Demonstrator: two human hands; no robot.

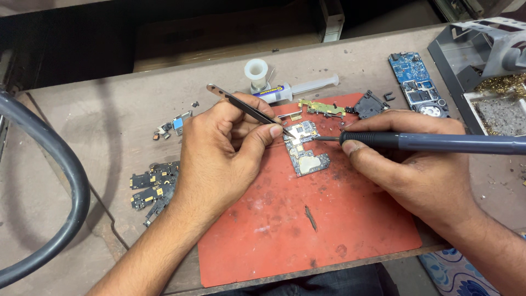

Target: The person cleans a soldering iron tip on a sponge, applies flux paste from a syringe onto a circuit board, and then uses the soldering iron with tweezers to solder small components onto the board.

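A small phone circuit board [306, 148] lies on a red work mat [318, 230]. My left hand [219, 148] grips metal tweezers [246, 107], their tips touching the board's upper left part. My right hand [416, 164] holds a dark-handled soldering iron [438, 142] like a pen, its tip resting at the board's right edge.
A syringe of paste [298, 87] and a white solder spool [256, 73] lie behind the mat. A gold flex strip [322, 107], a blue board [416, 82], black board pieces [153, 186] at left, a grey iron stand [482, 55] with brass wool, and a thick hose [66, 181] surround the area.
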